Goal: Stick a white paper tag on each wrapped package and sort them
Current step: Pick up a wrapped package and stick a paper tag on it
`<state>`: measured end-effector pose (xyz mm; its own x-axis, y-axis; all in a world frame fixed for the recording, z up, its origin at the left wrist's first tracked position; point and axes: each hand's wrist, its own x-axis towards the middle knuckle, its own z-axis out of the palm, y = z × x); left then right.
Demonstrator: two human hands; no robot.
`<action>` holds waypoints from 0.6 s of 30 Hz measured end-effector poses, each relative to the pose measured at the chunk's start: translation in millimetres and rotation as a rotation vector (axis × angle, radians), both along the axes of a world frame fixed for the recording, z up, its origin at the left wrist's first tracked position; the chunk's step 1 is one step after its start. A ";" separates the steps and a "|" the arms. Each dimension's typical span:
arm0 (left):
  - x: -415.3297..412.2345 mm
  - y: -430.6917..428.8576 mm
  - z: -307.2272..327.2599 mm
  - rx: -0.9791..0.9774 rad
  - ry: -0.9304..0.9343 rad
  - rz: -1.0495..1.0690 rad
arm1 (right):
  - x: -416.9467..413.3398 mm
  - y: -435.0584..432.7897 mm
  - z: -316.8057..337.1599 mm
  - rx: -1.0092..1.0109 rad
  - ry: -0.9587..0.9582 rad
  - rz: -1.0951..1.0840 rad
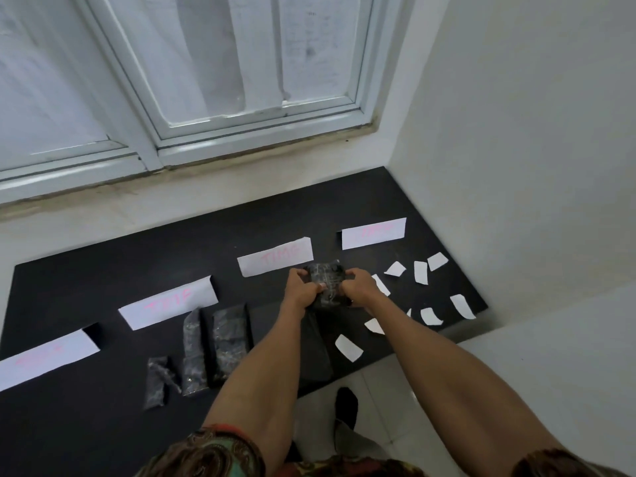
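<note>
In the head view, the main risk is a slip. The person holds a black wrapped package (325,284) up off the black mat (103,277), pinched at its sides, and the shiny film looks slick. If either grip eases, it could drop onto the loose white paper tags (463,306) scattered to the right and knock them about. A tag pressed onto wrinkled film may also not hold, and the faint pink lettering on the long paper labels (275,257) is hard to read, so a package could end up in the wrong row.

The left hand (301,290) is closed on the package's left edge, and the right hand (361,285) is closed on its right edge, so the package sits between the two hands, touching both. No tag is visible on it. It hangs just in front of the third label. Three more wrapped packages (229,339) lie on the mat to the left, near the left forearm.
</note>
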<state>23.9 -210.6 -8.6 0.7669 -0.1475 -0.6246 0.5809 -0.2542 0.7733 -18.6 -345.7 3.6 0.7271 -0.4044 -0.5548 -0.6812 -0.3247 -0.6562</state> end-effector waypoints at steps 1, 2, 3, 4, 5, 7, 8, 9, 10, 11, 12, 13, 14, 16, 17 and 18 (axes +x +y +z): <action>3.0 -5.1 -2.8 -0.004 -0.004 0.013 | 3.5 -8.0 -3.5 -0.008 0.009 0.017; 6.3 -10.6 -4.4 -0.005 -0.003 0.024 | 7.8 -17.3 -8.6 -0.019 0.021 0.035; 10.2 -15.4 -7.8 -0.012 0.001 0.041 | 11.3 -26.3 -13.0 -0.037 0.038 0.053; 13.6 -18.7 -11.0 -0.013 0.013 0.054 | 13.8 -34.3 -17.0 -0.072 0.054 0.074; 16.7 -21.7 -13.5 -0.015 0.021 0.065 | 15.9 -42.1 -21.8 -0.126 0.068 0.101; 23.5 -27.4 -18.7 -0.007 0.035 0.096 | 20.6 -56.4 -30.6 -0.235 0.096 0.166; 26.3 -28.9 -20.4 -0.011 0.042 0.111 | 22.9 -61.2 -34.4 -0.275 0.102 0.199; 27.3 -30.0 -21.9 -0.020 0.047 0.118 | 22.7 -64.2 -37.3 -0.305 0.111 0.232; 29.9 -31.7 -24.2 -0.021 0.055 0.131 | 26.0 -67.5 -41.8 -0.328 0.119 0.276; 30.7 -32.6 -25.5 -0.028 0.060 0.139 | 27.0 -68.3 -45.5 -0.341 0.127 0.309; 32.0 -33.8 -25.9 -0.036 0.067 0.148 | 28.6 -68.7 -48.6 -0.353 0.133 0.346; 33.4 -34.8 -27.4 -0.049 0.072 0.158 | 29.7 -68.7 -52.2 -0.363 0.141 0.378; 34.5 -35.7 -27.6 -0.060 0.074 0.167 | 30.6 -68.3 -55.3 -0.375 0.145 0.401; 36.6 -36.5 -26.2 -0.081 0.070 0.185 | 31.9 -67.0 -60.0 -0.403 0.160 0.427; 37.9 -36.6 -25.2 -0.088 0.071 0.192 | 32.4 -66.4 -60.8 -0.413 0.169 0.433; 37.9 -36.9 -24.1 -0.092 0.074 0.193 | 31.2 -66.0 -62.7 -0.429 0.176 0.434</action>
